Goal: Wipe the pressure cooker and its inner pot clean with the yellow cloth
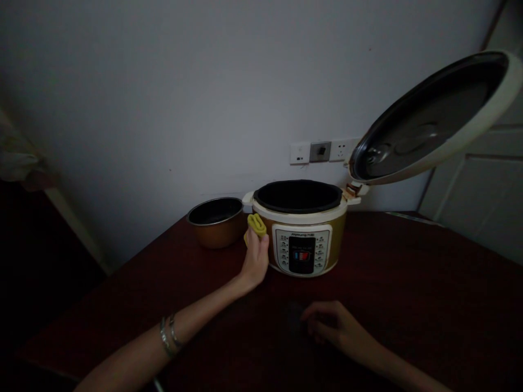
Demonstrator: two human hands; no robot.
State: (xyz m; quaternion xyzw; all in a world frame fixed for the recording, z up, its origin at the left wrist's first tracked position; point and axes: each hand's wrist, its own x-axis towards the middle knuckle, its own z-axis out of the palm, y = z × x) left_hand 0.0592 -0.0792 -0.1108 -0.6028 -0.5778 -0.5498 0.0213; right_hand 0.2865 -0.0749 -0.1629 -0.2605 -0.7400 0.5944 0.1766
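An electric pressure cooker (269,245) with a white rim, gold body and front button panel stands on the dark red table, its lid (433,125) swung up to the right. My left hand (255,258) is closed round a folded yellow-green cloth (256,224), at the left front of the cooker's body. Just left of the cooker sits the gold inner pot (216,231) with a dark inside. My right hand (335,326) is low over the table in front of the cooker, fingers loosely bent and apart, with nothing visible in it. Its lower fingers are in shadow.
Wall sockets and a switch (320,152) are on the pale wall behind the cooker. The raised lid reaches far out to the right, in front of a panelled door (490,179). The table (388,267) spreads around the cooker. The light is dim.
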